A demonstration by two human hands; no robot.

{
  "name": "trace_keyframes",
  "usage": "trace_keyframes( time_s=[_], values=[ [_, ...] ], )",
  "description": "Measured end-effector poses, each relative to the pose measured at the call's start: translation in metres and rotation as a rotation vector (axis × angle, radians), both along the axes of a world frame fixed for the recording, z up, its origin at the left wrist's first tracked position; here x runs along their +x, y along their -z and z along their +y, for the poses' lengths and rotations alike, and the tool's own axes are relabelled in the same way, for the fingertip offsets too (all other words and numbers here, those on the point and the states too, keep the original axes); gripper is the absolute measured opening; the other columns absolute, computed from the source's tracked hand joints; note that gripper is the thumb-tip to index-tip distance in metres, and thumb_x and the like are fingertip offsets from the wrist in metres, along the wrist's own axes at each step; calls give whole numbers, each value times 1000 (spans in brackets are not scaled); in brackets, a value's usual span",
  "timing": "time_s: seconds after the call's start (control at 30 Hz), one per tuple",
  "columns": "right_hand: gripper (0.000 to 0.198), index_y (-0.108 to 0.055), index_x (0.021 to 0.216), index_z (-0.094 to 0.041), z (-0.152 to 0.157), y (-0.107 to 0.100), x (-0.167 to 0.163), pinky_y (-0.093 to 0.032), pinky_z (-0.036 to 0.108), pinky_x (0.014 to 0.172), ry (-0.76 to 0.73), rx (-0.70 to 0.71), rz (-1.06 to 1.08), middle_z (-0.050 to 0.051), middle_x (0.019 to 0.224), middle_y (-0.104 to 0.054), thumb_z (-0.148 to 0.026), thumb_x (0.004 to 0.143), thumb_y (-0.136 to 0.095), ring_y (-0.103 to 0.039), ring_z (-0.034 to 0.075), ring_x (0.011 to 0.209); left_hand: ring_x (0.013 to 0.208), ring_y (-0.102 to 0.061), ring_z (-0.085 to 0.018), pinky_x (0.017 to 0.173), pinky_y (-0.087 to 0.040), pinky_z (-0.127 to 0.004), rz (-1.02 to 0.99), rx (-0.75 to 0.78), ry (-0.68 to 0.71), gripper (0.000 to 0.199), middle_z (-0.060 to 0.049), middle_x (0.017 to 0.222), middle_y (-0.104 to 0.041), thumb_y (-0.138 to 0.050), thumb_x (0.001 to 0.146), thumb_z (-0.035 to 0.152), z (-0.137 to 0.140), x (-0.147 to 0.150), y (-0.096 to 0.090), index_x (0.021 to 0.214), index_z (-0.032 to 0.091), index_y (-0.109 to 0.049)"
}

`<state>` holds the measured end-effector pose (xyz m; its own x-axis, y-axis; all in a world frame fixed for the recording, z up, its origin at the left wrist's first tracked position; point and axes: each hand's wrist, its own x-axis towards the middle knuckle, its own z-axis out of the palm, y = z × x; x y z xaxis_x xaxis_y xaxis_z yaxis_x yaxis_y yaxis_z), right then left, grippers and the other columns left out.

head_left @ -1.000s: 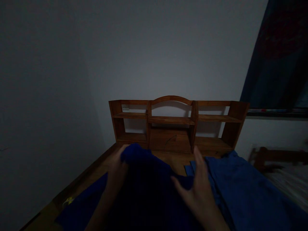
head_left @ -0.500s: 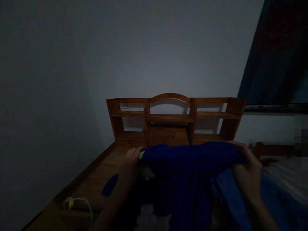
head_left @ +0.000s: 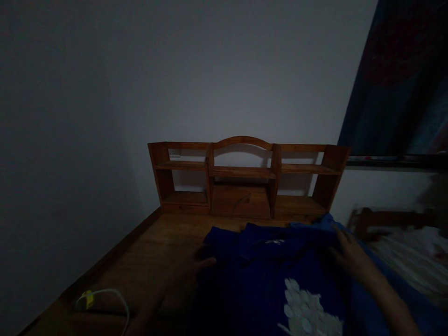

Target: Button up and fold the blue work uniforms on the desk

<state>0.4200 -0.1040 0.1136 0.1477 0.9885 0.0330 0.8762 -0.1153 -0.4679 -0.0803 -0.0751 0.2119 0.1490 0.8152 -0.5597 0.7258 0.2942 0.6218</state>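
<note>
A dark blue shirt point(head_left: 252, 280) with a white patterned patch and a small white mark lies spread on the wooden desktop. At its left edge, my left hand point(head_left: 191, 270) is open, thumb and fingers apart; whether it touches the cloth I cannot tell. On the right, my right hand point(head_left: 352, 254) reaches over the shirt's upper right part with its fingers stretched out and apart. A lighter blue cloth point(head_left: 371, 298) lies under and beside my right forearm. The room is dim, so the folds of the shirt are hard to make out.
Behind the shirt, a wooden shelf unit point(head_left: 241, 171) stands against the wall at the back of the desktop point(head_left: 164, 242). A white cable point(head_left: 115, 293) with a yellow tag point(head_left: 89, 298) lies at front left. A dark curtain point(head_left: 388, 93) hangs right, above pale bedding point(head_left: 416, 256).
Both hands had the shirt's edge gripped and raised between them; now it lies lower on the desktop with its white patch facing up. My left hand has let go, and my right hand's fingers have opened.
</note>
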Motion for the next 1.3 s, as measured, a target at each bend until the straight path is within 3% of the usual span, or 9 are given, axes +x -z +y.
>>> trace_keyframes(
  time_s=[0.17, 0.37, 0.53, 0.67, 0.8, 0.93, 1.07, 1.17, 1.3],
  values=[
    [62, -28, 141, -23, 33, -29, -118, -33, 41, 105, -394, -114, 255, 10, 140, -37, -41, 85, -48, -38, 22, 128, 124, -41, -36, 102, -35, -49, 183, 147, 97, 84, -14, 134, -46, -74, 54, 49, -56, 21, 10, 128, 22, -48],
    [102, -17, 144, -25, 78, -10, -200, -14, 49, 109, -720, -404, 133, 11, 147, -26, -28, 60, -73, -19, 28, 136, 121, -47, -24, 101, -40, -40, 120, 369, 67, 45, -7, 130, -50, -42, 81, 23, -84, 37, 16, 124, 29, -52],
    [32, -63, 106, -22, 101, -22, -222, -42, 31, 87, -842, -503, -19, 6, 104, -65, -18, 74, -58, -59, 21, 99, 104, -58, -27, 91, -46, -43, 123, 419, -215, 33, -9, 109, -63, -40, 81, 23, -66, 33, 0, 108, 24, -59],
    [32, -54, 113, -11, 131, -72, -208, -39, 40, 89, -635, -290, -107, 17, 107, -59, -21, 89, -35, -53, 27, 105, 93, -62, -28, 79, -50, -41, 133, 434, -350, 27, -8, 97, -65, -41, 84, 34, -39, 30, -18, 105, 24, -55],
    [26, -51, 105, -9, 176, -144, -184, -36, 36, 93, -460, 176, -215, 19, 119, -49, -23, 89, -37, -44, 27, 113, 92, -62, -22, 81, -49, -36, -61, 412, -379, 33, -8, 99, -63, -39, 87, 44, -4, 52, -35, 106, 19, -47],
    [27, -50, 102, -6, 213, -209, -169, -40, 32, 79, -403, 242, -167, 13, 94, -59, -17, 89, -30, -55, 21, 88, 95, -59, -24, 83, -48, -36, -157, 489, -73, 51, -8, 101, -60, -67, 70, 44, 24, 91, -47, 111, 20, -48],
    [34, -53, 104, -3, 227, -263, -158, -40, 33, 77, -342, 302, -176, 14, 92, -61, -27, 88, -36, -57, 23, 88, 103, -53, -24, 90, -43, -38, -15, 800, 75, 22, -10, 108, -55, -58, 79, 28, 48, 119, -53, 99, 20, -60],
    [43, -61, 99, -5, 228, -300, -142, -44, 31, 71, -453, 56, -155, 14, 90, -64, -41, 82, -46, -60, 23, 83, 97, -56, -20, 87, -44, -33, -135, 770, 9, 20, -6, 105, -59, -51, 84, 27, 77, 118, -60, 100, 21, -60],
    [45, -69, 84, -10, 221, -333, -112, -49, 27, 56, -615, -432, -19, 9, 72, -67, -52, 73, -55, -62, 21, 67, 88, -60, -19, 79, -46, -30, -279, 481, -85, 37, -4, 98, -65, -46, 84, 46, 122, 90, -77, 104, 18, -59]
  ],
)
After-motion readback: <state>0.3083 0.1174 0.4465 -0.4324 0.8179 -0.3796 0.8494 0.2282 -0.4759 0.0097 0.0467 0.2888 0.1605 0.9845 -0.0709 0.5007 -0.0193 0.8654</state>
